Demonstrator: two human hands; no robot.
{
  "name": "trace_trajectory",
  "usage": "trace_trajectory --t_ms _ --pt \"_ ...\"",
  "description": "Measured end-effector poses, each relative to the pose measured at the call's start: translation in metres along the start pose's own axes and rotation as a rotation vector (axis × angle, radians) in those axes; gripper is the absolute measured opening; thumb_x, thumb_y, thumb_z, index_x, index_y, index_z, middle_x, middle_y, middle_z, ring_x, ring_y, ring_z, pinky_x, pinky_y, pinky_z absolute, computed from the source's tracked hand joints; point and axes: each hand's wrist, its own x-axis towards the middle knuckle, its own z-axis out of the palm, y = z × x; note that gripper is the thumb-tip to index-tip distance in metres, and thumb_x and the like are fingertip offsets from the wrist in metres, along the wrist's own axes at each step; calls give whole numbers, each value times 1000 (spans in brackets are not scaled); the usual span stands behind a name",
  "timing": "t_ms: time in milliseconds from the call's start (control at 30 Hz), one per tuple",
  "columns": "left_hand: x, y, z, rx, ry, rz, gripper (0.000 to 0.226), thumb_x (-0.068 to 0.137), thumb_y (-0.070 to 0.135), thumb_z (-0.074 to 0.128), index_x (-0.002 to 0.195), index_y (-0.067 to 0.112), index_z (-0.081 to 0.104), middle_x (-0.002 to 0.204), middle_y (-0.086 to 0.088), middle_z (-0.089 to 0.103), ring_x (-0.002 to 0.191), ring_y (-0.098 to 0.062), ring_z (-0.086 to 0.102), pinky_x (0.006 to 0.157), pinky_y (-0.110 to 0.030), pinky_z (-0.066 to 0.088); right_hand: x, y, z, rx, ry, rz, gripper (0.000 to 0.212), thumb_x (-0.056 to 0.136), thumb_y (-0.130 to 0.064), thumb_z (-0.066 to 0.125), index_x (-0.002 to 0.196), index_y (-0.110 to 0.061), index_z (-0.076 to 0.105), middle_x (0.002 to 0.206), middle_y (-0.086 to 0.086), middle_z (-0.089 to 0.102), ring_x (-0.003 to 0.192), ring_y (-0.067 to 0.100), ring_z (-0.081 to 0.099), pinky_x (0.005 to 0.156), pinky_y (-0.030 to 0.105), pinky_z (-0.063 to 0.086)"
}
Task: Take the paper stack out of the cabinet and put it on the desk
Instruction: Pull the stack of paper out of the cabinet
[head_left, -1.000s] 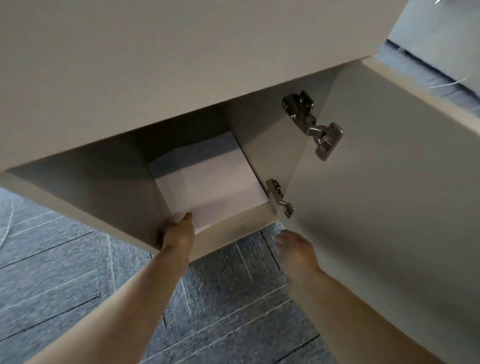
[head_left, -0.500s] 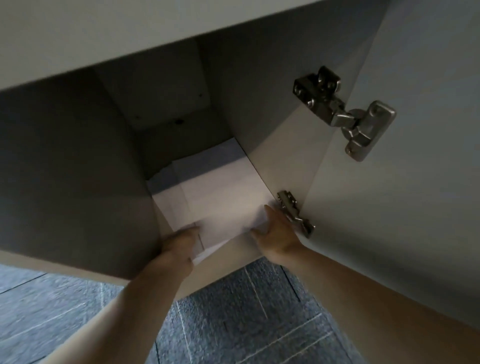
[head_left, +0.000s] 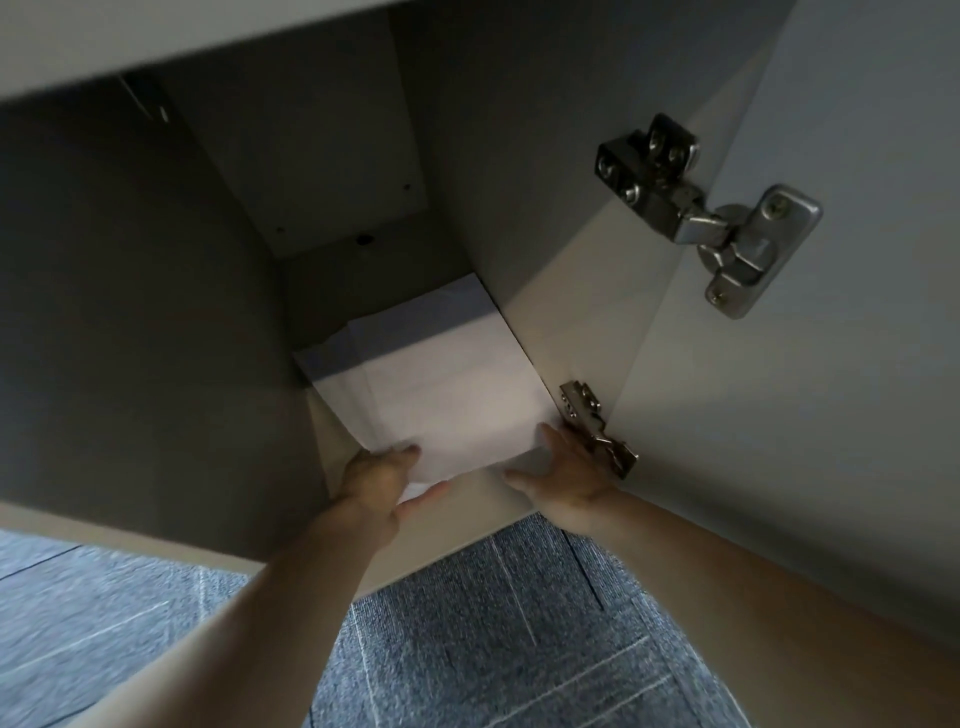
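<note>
Blue-grey carpet tiles with thin pale lines (head_left: 519, 639) cover the floor at six o'clock, below the open mouth of a pale beige laminate cabinet (head_left: 156, 338) whose shadowed interior fills most of the view. No brand, label or readable writing shows on any surface; the sheets are blank on top.

A white stack of loose paper sheets (head_left: 441, 395) lies on the cabinet floor, its right edge against the right inner wall, the lower sheets fanned out toward nine o'clock. Its near edge reaches almost to the front lip of the cabinet floor.

Both bare forearms reach up from the bottom of the frame into the opening. The left hand (head_left: 376, 478) sits at the near left corner of the stack, fingers on top of the sheets and thumb underneath, pinching that corner, which is raised a little. The right hand (head_left: 563, 470) is at the near right corner, fingers spread along the stack's side and thumb pointing toward nine o'clock along the front edge, cupping it rather than plainly squeezing it.

At three o'clock the pale grey cabinet door (head_left: 831, 415) stands open, carried by a large steel upper hinge (head_left: 711, 213) at two o'clock and a smaller steel lower hinge (head_left: 597, 426) just beside the right hand.
</note>
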Motion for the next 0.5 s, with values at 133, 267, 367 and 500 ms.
trace_trajectory --t_ms 133,267,367,500 --pt "-19 3 -9 -36 7 113 24 92 -1 68 100 21 62 114 -5 68 102 -32 68 56 -36 66 3 -6 9 299 79 -19 110 59 -80 64 147 -21 35 150 1 49 140 24 46 113 40 40" --pt "-42 8 -30 -54 -95 180 26 95 1 63 109 23 64 106 -4 73 92 -27 74 54 -31 64 0 -20 11 542 153 -21 60 80 -60 65 127 -24 56 120 -6 68 116 20 65 100 38 51" --pt "-55 7 -31 56 -31 274 20 97 5 61 111 18 62 91 -8 72 51 -19 74 47 -28 62 -2 -22 7 561 138 96 34 86 -56 61 95 -24 56 99 0 69 100 28 73 92 47 58" --pt "-60 4 -32 227 52 368 34 98 3 59 129 15 54 115 -13 65 66 -25 71 40 -30 60 -1 -24 2 812 64 199 35 91 -21 70 122 -11 57 115 3 61 100 23 69 90 36 59"
